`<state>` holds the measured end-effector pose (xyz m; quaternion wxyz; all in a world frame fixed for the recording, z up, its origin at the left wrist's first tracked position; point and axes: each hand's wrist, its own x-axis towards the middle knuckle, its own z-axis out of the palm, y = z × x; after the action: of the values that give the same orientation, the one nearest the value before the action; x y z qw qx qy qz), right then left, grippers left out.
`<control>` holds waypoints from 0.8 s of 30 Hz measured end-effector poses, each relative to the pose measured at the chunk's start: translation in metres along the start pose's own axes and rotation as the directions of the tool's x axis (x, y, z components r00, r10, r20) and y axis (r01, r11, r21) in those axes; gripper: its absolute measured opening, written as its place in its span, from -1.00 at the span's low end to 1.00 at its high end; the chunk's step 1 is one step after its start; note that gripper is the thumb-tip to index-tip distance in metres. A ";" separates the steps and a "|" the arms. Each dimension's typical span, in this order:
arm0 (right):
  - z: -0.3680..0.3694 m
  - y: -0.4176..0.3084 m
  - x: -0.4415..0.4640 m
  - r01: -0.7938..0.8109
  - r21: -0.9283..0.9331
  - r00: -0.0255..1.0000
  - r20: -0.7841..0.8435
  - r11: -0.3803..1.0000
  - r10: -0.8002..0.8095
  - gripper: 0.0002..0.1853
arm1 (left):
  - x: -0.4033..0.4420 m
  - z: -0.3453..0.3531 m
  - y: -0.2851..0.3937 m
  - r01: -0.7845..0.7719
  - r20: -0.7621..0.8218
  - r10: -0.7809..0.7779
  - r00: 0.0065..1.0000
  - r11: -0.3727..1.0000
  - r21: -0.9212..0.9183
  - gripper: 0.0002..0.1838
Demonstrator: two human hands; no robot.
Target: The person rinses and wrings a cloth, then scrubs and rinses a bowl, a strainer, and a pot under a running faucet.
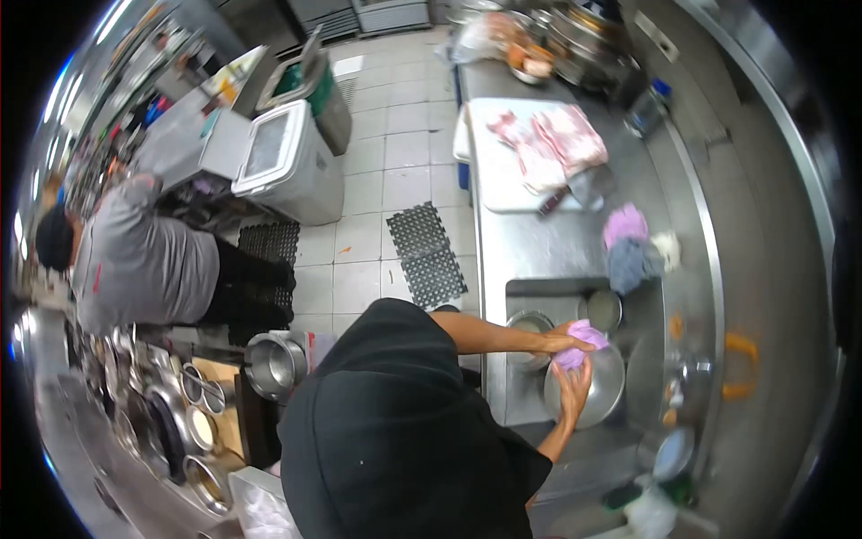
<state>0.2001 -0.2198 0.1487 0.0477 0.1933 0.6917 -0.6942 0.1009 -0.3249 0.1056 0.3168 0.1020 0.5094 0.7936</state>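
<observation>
Over a round metal bowl [603,397] in the sink, both my hands are closed on a purple cloth [585,334]. My left hand [564,341] grips it from the upper side of the view. From below, my right hand [573,384] has its fingers against the cloth's lower part. The cloth is bunched up, and the fingertips are partly hidden in it. Another metal pot [530,325] sits in the sink beside my left forearm, and a smaller round container [604,310] stands in the sink's corner.
Raw meat slabs [561,144] and a knife [555,201] lie on a white cutting board [503,193]. Pink [626,223] and grey-blue cloths [628,262] lie at the sink's edge, near the faucet [696,366]. A co-worker in grey [148,256] stands at the opposite counter. Bins [301,180] line the aisle.
</observation>
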 end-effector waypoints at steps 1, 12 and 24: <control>-0.007 0.003 0.006 0.088 -0.055 0.993 0.090 0.995 -0.083 -0.39 | -0.008 -0.016 0.011 -0.039 -0.026 0.039 0.999 0.999 -0.001 -0.49; 0.003 0.023 -0.007 -0.174 -0.041 0.916 -0.372 0.984 0.147 -0.60 | -0.212 -0.332 0.149 -0.429 -0.532 -0.044 0.845 0.538 -0.726 -0.71; 0.092 0.003 0.069 -0.143 -0.189 0.969 -0.226 0.972 0.099 -0.62 | -0.516 -0.673 0.276 -0.328 -0.857 0.503 -0.114 0.795 0.510 -0.42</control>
<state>0.1189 -0.2956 0.1200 0.0345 0.3033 0.7472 -0.5904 0.0661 -1.2157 0.1194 -0.3905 -0.2895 0.5712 0.6613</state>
